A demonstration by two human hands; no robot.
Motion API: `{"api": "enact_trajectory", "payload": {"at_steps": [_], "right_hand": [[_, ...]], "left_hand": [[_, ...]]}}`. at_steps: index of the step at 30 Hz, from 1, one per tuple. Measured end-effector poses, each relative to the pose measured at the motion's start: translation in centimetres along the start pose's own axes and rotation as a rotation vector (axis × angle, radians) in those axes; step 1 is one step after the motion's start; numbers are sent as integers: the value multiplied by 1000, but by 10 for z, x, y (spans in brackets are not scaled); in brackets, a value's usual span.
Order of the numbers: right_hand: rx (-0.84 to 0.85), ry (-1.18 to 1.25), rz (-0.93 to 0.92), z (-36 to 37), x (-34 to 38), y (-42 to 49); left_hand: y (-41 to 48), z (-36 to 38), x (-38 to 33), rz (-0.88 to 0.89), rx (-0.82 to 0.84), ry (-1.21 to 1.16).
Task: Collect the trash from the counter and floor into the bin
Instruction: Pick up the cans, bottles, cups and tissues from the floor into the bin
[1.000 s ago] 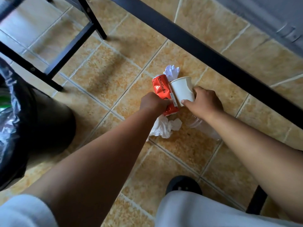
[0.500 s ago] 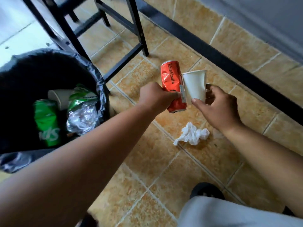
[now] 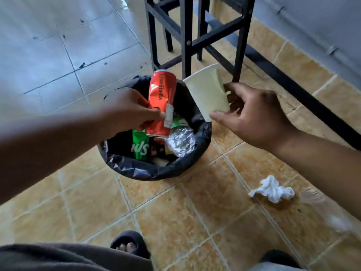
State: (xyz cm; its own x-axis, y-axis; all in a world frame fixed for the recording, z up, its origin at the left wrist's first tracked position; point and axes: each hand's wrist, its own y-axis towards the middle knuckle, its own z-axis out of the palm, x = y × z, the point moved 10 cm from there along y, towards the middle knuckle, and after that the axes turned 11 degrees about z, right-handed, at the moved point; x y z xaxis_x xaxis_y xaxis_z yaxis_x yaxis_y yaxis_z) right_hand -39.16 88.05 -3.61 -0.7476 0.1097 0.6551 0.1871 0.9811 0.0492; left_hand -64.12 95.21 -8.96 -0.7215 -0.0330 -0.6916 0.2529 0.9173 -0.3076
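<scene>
My left hand (image 3: 127, 110) grips a dented red can (image 3: 161, 102) and holds it right over the bin (image 3: 156, 173), which is lined with a black bag. My right hand (image 3: 252, 114) holds a white paper cup (image 3: 207, 92) by its lower part, above the bin's right rim. Inside the bin lie a green can (image 3: 140, 146), crumpled foil (image 3: 180, 141) and other wrappers. A crumpled white tissue (image 3: 272, 189) lies on the tan tiles to the right of the bin.
Black stool legs (image 3: 185, 36) stand just behind the bin. A black rail (image 3: 293, 89) runs along the grey wall at the right. My sandalled feet (image 3: 130, 244) are at the bottom. Grey tiles cover the floor at the upper left.
Both hands lifted the red can and the paper cup off the floor and carried them left to above the bin. The white tissue stayed on the floor.
</scene>
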Motion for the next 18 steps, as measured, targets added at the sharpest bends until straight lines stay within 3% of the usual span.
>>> {"api": "enact_trajectory", "payload": {"at_steps": [8,13,18], "right_hand": [[293,-369,-140,111,51,25],[264,-421,-121,134,43,28],[185,-411,-186,124,39,22]], "left_hand": [[-14,14,78,-112,28,92],[-11,26,83,-49,34,365],[-7,28,85,-8,32,443]]}}
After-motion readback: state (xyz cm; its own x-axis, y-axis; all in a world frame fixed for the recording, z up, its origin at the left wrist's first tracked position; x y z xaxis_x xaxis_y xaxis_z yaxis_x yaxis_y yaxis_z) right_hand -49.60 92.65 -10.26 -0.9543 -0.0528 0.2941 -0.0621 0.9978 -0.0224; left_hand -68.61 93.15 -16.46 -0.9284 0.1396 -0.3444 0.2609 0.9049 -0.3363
